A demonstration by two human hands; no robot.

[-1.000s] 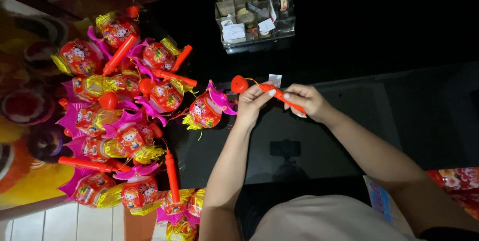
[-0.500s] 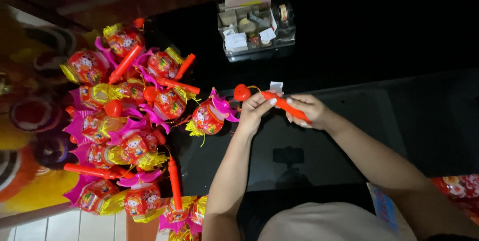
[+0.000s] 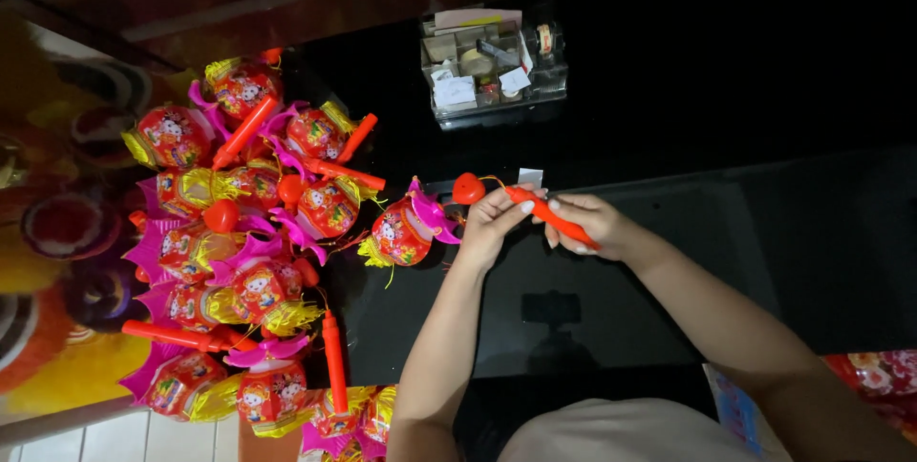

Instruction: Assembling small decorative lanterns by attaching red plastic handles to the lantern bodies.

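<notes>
Both hands hold a red plastic stick (image 3: 552, 216) with a heart-shaped tip over a dark glossy table (image 3: 726, 233).

Stick lies slanted between the hands, heart end up-left; a thin string seems to run from it to the small red paper lantern (image 3: 406, 230) with pink frills and yellow tassel, lying just left of the hands, though it is too fine to be sure. Left hand (image 3: 492, 223) has fingers pinched narrow on the stick near the heart; right hand (image 3: 592, 225) curls closed round the lower shaft, forearms angled in from bottom right. Open dark tabletop to the right and below the hands. Left side crowded: pile of lanterns (image 3: 239, 252) with red sticks, shiny and crinkled, reaching the table's left edge. Clear plastic organiser box (image 3: 492, 65) sits well apart at the far edge.
</notes>
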